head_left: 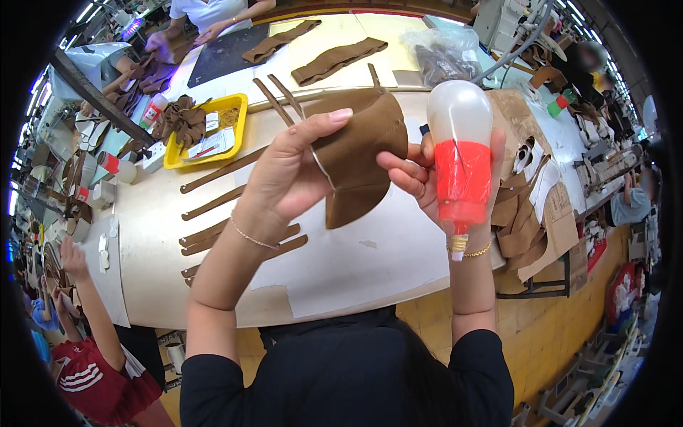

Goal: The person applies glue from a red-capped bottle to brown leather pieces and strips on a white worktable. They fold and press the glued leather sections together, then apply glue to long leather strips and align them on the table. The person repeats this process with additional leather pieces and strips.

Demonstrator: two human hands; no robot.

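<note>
My left hand (288, 167) is closed on a curved brown piece of leather-like material (361, 160), thumb on its near face. The piece is bent round into an open loop above the table, with a pale edge on its left side. In my right hand (416, 178) is a translucent squeeze bottle (461, 117) with a red band, its narrow tip pointing down toward my wrist. Fingertips of the right hand reach the right side of the brown piece. Several narrow brown straps (222, 171) lie on the table left of and below my left hand.
A yellow tray (244, 117) with brown strips and papers stands at the far left. Two wide brown bands (340, 61) and a plastic bag (445, 57) lie at the back. Brown pieces (523, 213) are stacked on cardboard at right. Co-workers are at left and far side.
</note>
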